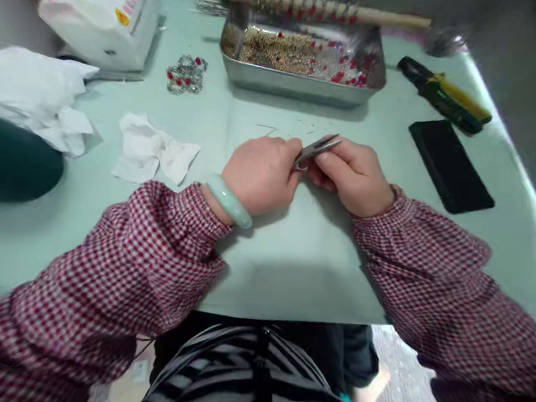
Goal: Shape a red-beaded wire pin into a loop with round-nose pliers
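Note:
My left hand (263, 170), with a pale green bangle at the wrist, is closed around small metal pliers (316, 150). The slim jaws stick out to the right, slightly parted, and the handles are hidden in the palm. My right hand (350, 173) is closed close beside the jaws, thumb and fingers pinched together. Whatever lies between those fingertips is too small or too covered to name. Thin bits of wire (267, 127) lie on the table just beyond my hands.
Beyond my hands stands a metal tray (298, 88) of gold and red beads; a wooden rod (391, 18) with beaded wire pieces lies behind it. Beaded chains (186, 74) and crumpled tissue (156, 150) are left. Yellow-and-green-handled pliers (445, 94) and a black phone (451, 166) lie right.

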The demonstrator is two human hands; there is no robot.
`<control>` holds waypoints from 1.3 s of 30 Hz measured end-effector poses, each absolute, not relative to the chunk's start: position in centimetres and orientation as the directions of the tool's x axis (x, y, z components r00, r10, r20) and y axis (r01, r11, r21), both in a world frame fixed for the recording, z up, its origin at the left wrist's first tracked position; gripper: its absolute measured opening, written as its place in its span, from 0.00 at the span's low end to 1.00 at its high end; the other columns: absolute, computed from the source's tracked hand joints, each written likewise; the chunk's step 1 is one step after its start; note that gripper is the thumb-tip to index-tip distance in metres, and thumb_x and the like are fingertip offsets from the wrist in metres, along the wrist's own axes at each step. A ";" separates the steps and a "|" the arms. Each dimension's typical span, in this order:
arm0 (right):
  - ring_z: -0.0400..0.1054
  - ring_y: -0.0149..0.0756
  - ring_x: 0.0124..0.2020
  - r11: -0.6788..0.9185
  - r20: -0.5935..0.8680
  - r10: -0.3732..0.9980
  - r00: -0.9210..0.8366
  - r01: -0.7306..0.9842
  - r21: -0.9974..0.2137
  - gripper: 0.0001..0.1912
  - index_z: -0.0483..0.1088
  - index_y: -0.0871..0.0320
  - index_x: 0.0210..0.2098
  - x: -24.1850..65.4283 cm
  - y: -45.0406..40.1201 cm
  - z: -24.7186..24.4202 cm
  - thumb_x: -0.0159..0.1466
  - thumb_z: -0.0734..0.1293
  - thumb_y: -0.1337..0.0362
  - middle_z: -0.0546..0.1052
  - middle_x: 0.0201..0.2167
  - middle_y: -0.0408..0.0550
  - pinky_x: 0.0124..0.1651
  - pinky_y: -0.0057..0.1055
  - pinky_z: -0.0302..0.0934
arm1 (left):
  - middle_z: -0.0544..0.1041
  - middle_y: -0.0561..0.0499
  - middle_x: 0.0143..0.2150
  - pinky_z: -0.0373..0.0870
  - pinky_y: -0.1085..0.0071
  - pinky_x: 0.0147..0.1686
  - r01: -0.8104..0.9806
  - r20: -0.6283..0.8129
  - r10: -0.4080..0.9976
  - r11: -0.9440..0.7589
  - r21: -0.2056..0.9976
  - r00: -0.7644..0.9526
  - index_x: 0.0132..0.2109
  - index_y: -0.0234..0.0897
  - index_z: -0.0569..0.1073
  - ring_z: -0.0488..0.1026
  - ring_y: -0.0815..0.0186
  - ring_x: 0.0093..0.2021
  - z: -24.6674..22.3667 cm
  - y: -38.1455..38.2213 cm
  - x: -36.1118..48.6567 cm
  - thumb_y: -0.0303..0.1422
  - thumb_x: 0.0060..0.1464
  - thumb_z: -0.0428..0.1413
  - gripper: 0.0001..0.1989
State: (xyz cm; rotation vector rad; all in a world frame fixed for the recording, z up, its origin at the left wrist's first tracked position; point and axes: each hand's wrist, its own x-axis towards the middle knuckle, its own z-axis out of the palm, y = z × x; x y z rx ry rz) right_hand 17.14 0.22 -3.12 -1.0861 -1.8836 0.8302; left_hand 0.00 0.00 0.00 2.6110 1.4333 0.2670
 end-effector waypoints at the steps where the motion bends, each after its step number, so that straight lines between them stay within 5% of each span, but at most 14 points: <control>1: 0.59 0.29 0.23 0.419 0.309 0.896 -0.320 0.374 -0.827 0.14 0.66 0.59 0.24 17.1 0.2 -3.1 0.65 0.60 0.64 0.66 0.19 0.42 0.27 0.28 0.54 | 0.74 0.42 0.36 0.64 0.63 0.40 0.820 0.081 0.848 -0.528 0.222 0.524 0.44 0.31 0.70 0.72 0.57 0.38 0.0 0.0 0.0 0.33 0.58 0.47 0.13; 39: 0.61 0.30 0.23 0.409 0.291 0.900 -0.325 0.398 -0.821 0.13 0.68 0.58 0.26 17.0 0.0 -2.6 0.65 0.60 0.62 0.67 0.20 0.43 0.28 0.30 0.58 | 0.74 0.43 0.36 0.63 0.63 0.38 0.824 0.090 0.851 -0.524 0.215 0.517 0.44 0.33 0.70 0.71 0.57 0.38 -0.2 0.0 -0.1 0.34 0.58 0.48 0.12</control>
